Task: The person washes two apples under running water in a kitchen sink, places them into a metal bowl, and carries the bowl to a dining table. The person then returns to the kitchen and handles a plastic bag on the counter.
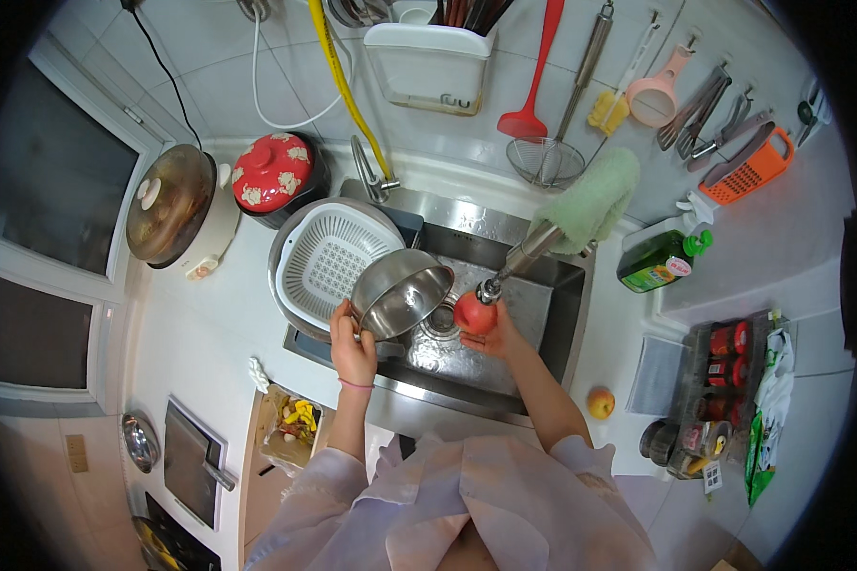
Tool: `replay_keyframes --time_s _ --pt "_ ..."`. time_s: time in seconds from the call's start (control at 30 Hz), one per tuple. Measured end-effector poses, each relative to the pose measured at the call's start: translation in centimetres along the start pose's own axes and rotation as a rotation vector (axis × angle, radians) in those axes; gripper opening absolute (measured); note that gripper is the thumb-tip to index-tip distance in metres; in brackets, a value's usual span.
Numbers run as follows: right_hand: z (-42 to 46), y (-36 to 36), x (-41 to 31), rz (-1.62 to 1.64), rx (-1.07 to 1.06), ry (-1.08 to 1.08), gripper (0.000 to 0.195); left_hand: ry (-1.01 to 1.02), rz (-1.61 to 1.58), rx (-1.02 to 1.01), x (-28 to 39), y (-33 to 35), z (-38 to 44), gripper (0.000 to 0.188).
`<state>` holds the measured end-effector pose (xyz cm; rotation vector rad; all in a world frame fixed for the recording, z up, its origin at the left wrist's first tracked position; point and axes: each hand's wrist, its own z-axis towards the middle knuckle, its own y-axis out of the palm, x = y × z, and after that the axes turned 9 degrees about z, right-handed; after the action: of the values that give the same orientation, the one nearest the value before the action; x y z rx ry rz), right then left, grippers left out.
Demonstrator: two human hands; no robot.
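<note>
My left hand grips the near rim of a stainless steel bowl, which is tilted with its hollow facing right over the left part of the sink. A red apple rests in my right hand, directly beneath the mouth of the faucet. Whether water is running I cannot tell. Left of the bowl, a white plastic colander sits in a larger metal basin that overlaps the sink's left edge. The drain shows between the bowl and the apple.
A green cloth is draped over the faucet. Another apple lies on the right counter, near a grey cloth. Dish soap stands behind it. A red-lidded pot and an electric pan are at left. An open drawer holds scraps.
</note>
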<state>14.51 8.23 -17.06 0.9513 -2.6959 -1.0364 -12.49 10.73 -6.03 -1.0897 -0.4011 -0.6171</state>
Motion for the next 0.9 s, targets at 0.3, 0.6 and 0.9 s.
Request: replay_keyframes --time_s 0.3,0.6,0.9 --pt "-0.4 0.1 -0.6 0.025 0.012 -0.044 0.073 -0.015 0.002 -0.021 0.5 -0.3 0.1 0.01" --pt "2.8 2.0 -0.7 -0.201 0.056 -0.215 0.062 -0.054 -0.014 -0.009 -0.8 -0.6 -0.5 0.011" --pt "-0.8 -0.5 0.6 -0.324 0.14 -0.445 0.058 -0.132 -0.085 -0.036 -0.5 -0.3 -0.7 0.013"
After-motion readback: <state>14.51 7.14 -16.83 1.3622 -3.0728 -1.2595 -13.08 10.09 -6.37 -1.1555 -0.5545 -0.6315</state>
